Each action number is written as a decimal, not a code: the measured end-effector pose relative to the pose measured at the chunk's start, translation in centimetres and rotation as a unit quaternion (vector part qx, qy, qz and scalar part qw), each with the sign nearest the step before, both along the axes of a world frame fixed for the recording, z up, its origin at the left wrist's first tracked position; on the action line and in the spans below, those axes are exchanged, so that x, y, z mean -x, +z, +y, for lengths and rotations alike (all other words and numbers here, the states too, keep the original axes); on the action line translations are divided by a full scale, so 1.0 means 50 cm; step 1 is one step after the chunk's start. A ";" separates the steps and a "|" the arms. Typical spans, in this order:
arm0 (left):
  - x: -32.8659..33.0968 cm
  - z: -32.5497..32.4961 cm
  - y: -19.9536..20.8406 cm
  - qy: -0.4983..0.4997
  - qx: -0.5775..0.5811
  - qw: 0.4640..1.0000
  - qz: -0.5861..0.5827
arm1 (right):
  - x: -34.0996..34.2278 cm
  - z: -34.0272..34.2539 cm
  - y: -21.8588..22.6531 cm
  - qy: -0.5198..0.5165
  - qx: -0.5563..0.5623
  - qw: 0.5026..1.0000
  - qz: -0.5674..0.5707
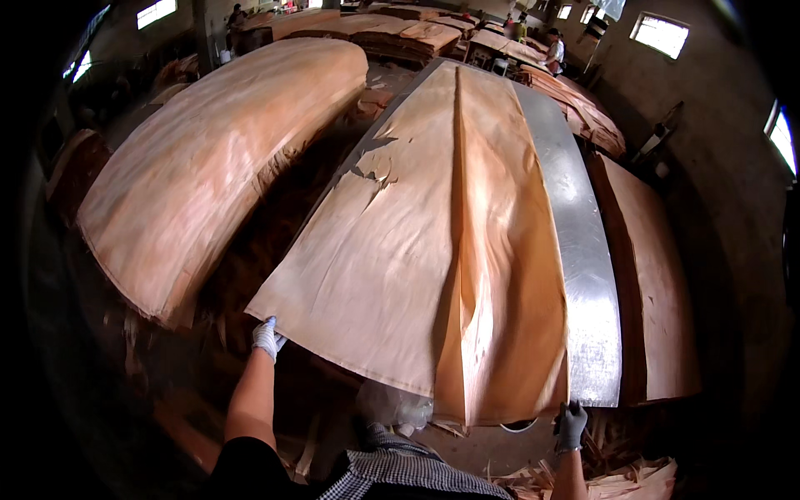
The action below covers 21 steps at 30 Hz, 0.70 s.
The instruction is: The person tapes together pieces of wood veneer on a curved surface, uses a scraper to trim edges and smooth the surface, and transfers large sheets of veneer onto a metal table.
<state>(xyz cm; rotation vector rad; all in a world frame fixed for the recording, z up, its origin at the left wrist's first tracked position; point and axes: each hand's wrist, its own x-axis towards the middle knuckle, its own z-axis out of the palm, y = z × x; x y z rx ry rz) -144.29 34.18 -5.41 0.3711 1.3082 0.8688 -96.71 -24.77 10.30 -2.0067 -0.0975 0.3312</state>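
Observation:
A large, thin wood veneer sheet (367, 267) lies over a long metal-topped table (590, 308) in front of me. Ragged tears break its far left side. A raised fold runs lengthwise near its middle, and the darker orange part (521, 333) to the right is wavy. My left hand (267, 339), in a pale glove, is closed on the near left corner of the sheet. At the near right corner, my right hand (572, 427), in a grey glove, is closed on the sheet's edge beside the metal. Its fingertips are partly hidden.
A tall stack of veneer (225, 158) stands to the left, across a dark gap. Another veneer stack (658, 283) borders the table's right side. Veneer scraps (633, 482) litter the floor at the lower right. Farther back are more stacks and a person (555, 52).

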 end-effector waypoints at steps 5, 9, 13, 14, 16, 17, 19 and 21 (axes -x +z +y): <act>-0.092 0.041 0.031 -0.025 -0.002 0.997 0.073 | -0.108 0.119 0.000 -0.009 0.023 0.999 0.043; -0.118 0.029 0.037 -0.099 -0.023 0.982 0.156 | -0.142 -0.050 -0.092 0.069 0.246 0.929 -0.269; -0.042 -0.046 -0.019 -0.072 -0.064 0.981 0.170 | 0.046 -0.411 -0.192 0.175 0.325 0.919 -0.136; 0.013 -0.063 -0.014 -0.057 -0.084 0.969 0.223 | 0.142 -0.420 -0.218 0.147 0.358 0.922 0.006; 0.058 -0.108 -0.007 -0.078 -0.135 0.958 0.241 | 0.268 -0.366 -0.195 0.125 0.409 0.881 0.202; 0.028 -0.132 -0.008 -0.111 -0.161 0.954 0.226 | 0.295 -0.350 -0.176 0.136 0.415 0.868 0.238; -0.089 -0.205 0.020 -0.207 -0.267 0.913 0.230 | 0.306 -0.310 -0.144 0.178 0.418 0.850 0.268; -0.222 -0.263 0.097 -0.339 -0.396 0.798 0.301 | 0.276 -0.252 -0.134 0.241 0.420 0.826 0.288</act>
